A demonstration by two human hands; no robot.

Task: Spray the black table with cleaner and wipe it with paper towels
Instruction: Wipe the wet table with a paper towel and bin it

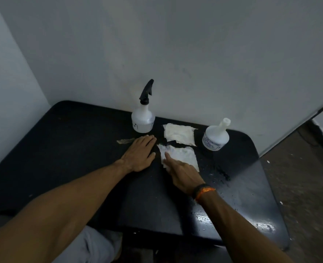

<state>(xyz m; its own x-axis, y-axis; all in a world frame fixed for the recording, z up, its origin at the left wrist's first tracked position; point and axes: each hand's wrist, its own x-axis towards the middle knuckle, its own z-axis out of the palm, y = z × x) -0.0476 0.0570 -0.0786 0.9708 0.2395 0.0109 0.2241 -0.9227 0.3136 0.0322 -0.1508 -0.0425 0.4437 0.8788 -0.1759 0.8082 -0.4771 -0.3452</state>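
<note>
The black table (pixel 81 149) fills the middle of the view, with wet droplets on its right half. My left hand (pixel 140 153) lies flat on the tabletop, fingers together, holding nothing. My right hand (pixel 181 172) presses its fingers onto a crumpled paper towel (pixel 183 154) lying just right of the left hand. A second paper towel (pixel 179 134) lies behind it, untouched. A white spray bottle with a black trigger (pixel 143 118) stands at the back against the wall.
A white bottle without a sprayer (pixel 215 136) stands at the back right. A small torn scrap (pixel 125 141) lies left of my left hand's fingertips. White walls (pixel 194 54) close the back and left. Floor (pixel 304 186) drops off on the right.
</note>
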